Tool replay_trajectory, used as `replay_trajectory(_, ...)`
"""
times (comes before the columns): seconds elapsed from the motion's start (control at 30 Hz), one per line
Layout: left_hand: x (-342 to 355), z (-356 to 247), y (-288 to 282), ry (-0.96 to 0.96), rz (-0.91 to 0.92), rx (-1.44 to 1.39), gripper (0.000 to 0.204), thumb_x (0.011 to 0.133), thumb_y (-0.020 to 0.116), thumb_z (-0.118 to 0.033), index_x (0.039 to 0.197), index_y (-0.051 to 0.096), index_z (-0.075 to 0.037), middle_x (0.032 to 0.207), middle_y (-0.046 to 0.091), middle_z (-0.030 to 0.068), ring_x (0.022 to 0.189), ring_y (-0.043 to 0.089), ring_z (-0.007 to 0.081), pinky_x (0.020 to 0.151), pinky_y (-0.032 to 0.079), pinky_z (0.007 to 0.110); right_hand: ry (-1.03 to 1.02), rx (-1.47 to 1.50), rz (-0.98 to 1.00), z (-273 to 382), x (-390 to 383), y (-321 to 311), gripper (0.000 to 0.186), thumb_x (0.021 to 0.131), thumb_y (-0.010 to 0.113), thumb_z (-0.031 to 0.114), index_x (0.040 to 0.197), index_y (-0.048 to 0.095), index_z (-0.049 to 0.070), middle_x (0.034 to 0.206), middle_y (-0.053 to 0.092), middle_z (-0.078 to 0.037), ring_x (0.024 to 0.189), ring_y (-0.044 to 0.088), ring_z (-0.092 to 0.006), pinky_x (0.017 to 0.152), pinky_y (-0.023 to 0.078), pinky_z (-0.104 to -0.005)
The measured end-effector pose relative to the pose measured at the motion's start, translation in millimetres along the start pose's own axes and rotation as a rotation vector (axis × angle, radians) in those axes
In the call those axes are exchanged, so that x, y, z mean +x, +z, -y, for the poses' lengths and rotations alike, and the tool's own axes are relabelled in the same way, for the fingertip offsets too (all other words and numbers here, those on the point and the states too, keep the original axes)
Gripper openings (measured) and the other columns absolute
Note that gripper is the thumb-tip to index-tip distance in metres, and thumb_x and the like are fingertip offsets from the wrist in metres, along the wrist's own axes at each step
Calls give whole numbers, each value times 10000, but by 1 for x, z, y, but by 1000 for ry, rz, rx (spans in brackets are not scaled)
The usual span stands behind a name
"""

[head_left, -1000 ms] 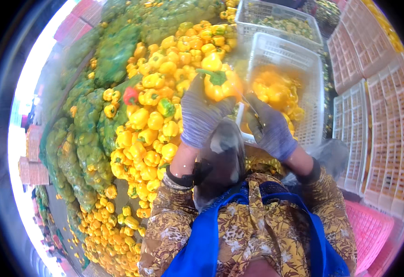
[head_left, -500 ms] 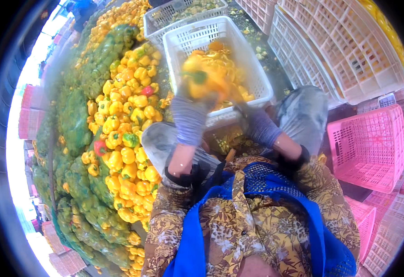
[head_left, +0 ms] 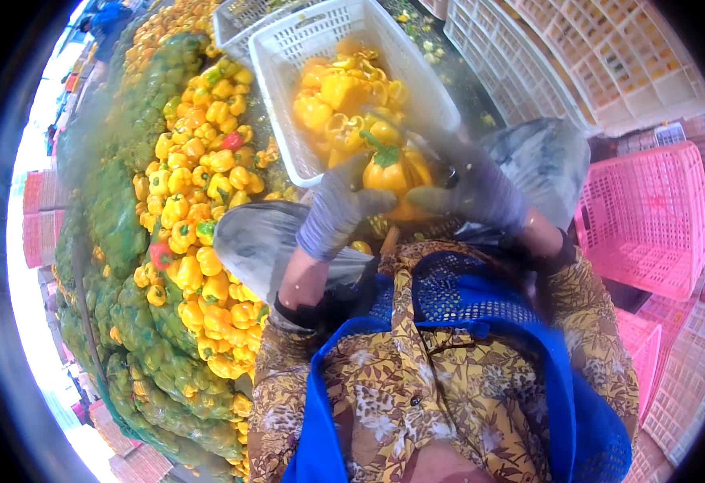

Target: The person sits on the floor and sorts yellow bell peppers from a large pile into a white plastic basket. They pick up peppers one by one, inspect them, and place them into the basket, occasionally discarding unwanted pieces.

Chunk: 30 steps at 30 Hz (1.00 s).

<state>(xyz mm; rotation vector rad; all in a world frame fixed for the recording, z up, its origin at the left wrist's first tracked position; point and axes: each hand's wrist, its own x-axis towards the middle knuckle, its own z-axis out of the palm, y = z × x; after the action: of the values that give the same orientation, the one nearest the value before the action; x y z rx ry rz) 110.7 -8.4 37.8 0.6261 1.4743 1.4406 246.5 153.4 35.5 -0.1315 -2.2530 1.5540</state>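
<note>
I'm steadying the round, green-stemmed yellow pepper between the purple-grey knit-gloved left hand and matching right hand, I judge; next calls for firm control. The left fingers curl against it; I can't tell the blurred right's. Beyond, a white slotted plastic crate holds glossy yellow peppers

Blue apron, partly mesh, overlies a brown-and-yellow leaf-print shirt. Beyond the apron show mottled grey trousers, grey-purple gloves, black cuffs.
</note>
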Motion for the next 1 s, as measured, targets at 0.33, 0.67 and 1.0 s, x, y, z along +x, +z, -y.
replay_trajectory(0.33, 32, 66, -6, -141, 15, -419, 768, 687, 718, -193, 1337, 379, 38, 1247, 526, 140, 1145, 530, 243, 978, 429, 359, 217, 113, -93, -36, -35, -6, 553, 716, 523, 12, 1266, 534, 72, 1107, 603, -83, 1008, 559, -150, 911, 442, -285)
replay_trajectory(0.67, 24, 62, -21, -51, -17, -379, 652, 655, 558, -87, 1287, 438, 18, 1173, 566, 134, 1079, 560, 221, 957, 438, 326, 592, 579, -84, -26, -30, -19, 478, 697, 520, 8, 1167, 589, 53, 867, 644, -24, 657, 585, -127, 637, 503, -244)
replay_trajectory(1.0, 27, 60, -17, 271, -18, 347, 620, 676, 642, -76, 1267, 473, 2, 1127, 575, 166, 1048, 526, 226, 944, 401, 323, -152, -598, 83, -22, 3, -1, 444, 803, 639, 198, 1236, 543, 187, 1119, 566, -166, 908, 621, -314, 786, 516, -386)
